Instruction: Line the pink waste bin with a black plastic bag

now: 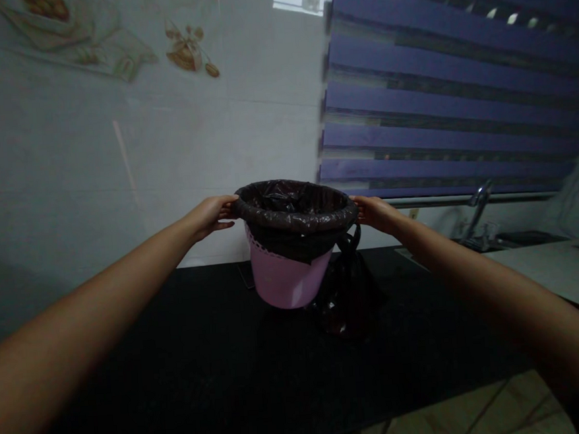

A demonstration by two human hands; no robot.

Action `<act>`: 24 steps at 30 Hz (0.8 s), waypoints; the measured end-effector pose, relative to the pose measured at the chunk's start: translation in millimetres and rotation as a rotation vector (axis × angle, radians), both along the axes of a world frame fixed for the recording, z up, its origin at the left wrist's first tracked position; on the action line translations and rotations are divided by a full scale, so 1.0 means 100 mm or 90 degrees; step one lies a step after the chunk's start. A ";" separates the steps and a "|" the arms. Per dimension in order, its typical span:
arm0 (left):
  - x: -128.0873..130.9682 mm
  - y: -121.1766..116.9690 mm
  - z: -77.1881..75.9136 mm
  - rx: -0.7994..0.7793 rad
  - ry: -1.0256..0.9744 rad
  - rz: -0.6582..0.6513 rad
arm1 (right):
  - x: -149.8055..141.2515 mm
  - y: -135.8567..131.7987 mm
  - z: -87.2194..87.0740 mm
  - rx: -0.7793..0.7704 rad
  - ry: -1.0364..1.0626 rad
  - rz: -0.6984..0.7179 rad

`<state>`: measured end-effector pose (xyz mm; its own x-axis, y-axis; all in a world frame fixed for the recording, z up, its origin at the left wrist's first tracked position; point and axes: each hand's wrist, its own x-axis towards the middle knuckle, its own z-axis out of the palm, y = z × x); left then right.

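A small pink bin stands on a black counter, lined with a dark plastic bag folded over its rim. My left hand grips the bin's rim on the left side, fingers curled onto the bag. On the right side of the rim my right hand holds on in the same way. A second dark bag lies on the counter against the bin's right side, its handles reaching up toward my right hand.
A tiled wall rises behind the counter. Purple striped blinds cover a window at the right. A sink tap and a pale counter lie at the far right. Floor tiles show below.
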<state>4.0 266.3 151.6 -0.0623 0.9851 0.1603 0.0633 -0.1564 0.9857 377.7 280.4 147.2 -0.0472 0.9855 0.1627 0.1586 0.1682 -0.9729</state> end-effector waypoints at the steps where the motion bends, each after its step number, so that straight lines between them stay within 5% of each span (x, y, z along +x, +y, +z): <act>1: 0.03 0.02 -0.01 -0.002 -0.006 -0.003 | 0.02 0.01 0.00 -0.011 0.019 -0.011; 10: 0.15 0.28 -0.10 -0.037 -0.018 -0.019 | 0.05 0.06 0.00 -0.068 0.014 -0.074; 24: 0.29 0.60 -0.22 -0.066 -0.004 -0.033 | 0.19 0.34 -0.19 -0.038 -0.116 -0.008</act>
